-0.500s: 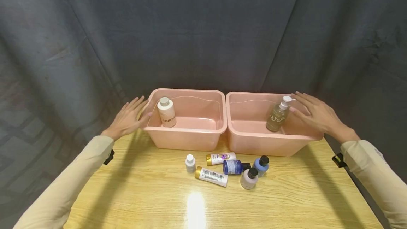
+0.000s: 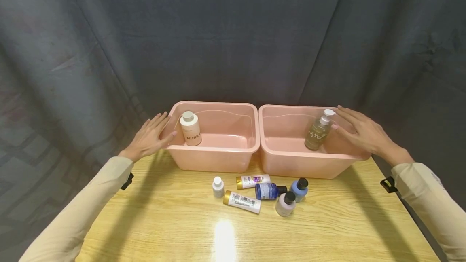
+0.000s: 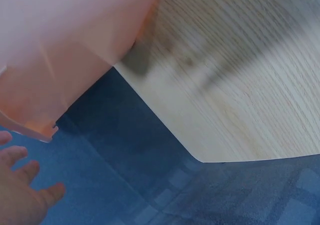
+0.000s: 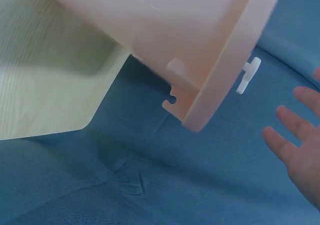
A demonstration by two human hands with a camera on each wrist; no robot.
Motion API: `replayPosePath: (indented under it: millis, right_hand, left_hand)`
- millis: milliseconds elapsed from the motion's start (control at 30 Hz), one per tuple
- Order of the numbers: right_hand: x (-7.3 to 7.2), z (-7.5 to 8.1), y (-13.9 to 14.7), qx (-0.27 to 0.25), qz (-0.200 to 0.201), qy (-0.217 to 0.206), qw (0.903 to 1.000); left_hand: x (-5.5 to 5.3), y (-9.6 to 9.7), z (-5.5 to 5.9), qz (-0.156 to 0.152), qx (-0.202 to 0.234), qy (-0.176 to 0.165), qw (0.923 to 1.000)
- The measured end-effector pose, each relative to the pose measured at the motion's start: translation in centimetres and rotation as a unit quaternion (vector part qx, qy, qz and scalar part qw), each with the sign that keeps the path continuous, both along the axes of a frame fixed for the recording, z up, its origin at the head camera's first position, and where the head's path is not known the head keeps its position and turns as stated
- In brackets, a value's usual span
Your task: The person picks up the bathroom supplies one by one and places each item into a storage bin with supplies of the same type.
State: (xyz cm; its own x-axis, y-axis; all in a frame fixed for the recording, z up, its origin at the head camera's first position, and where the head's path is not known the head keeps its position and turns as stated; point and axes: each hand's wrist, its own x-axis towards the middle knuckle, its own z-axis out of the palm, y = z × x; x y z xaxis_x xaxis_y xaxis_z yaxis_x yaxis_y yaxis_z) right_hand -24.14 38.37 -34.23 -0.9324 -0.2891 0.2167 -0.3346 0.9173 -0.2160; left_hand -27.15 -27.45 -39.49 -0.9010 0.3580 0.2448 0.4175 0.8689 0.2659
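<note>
My left hand [image 2: 148, 137], fingers spread, hovers at the left end of a pink bin [image 2: 209, 159]; its thumb overlaps the rim in the head view. A white bottle [image 2: 191, 129] with a grey cap stands inside that bin. At the far end of the second pink bin [image 2: 298, 165], my right hand [image 2: 364, 133] is spread over the right rim, thumb near a green pump bottle [image 2: 317, 134] with a white pump top. Both wrist views show the bins' outer ends, with the left fingers [image 3: 29, 171] and right fingers [image 4: 295, 122] extended and holding nothing.
In front of the bins lie two white tubes [image 2: 253, 180] with gold caps and a dark blue bottle [image 2: 266, 191]. A small white bottle [image 2: 218, 187], a light blue bottle [image 2: 299, 189] and a pale pink bottle [image 2: 285, 204] stand around them. A grey curtain [image 2: 233, 39] hangs behind the table.
My left hand has shifted slightly to the right, its thumb now farther over the bin rim. The right hand has barely moved; bins and bottles stay put.
</note>
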Motion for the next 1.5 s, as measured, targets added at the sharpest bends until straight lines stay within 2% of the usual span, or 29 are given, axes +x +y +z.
replayPosePath:
  millis: [233, 433, 933, 1233, 1500]
  right_hand:
    - [0.4, 0.2, -0.3, -0.007, 0.006, -0.003, 1.0]
    - [0.8, 0.2, -0.7, -0.015, 0.007, -0.014, 0.9998]
    - [1.4, 0.3, -0.9, -0.012, 0.015, -0.013, 0.9997]
    - [1.7, 0.2, -1.2, -0.019, 0.014, -0.022, 0.9995]
    - [2.0, 0.0, -1.6, -0.022, 0.027, -0.009, 0.9994]
  left_hand:
    - [0.0, 0.6, 0.0, 0.004, -0.014, -0.006, 0.9999]
    - [0.2, 0.6, -0.3, 0.001, -0.035, 0.004, 0.9994]
    - [0.3, 0.5, -0.5, -0.003, -0.037, 0.006, 0.9993]
    - [0.4, 0.5, -0.5, -0.004, -0.038, -0.025, 0.999]
    - [0.5, 0.7, -0.4, -0.001, -0.043, -0.054, 0.9976]
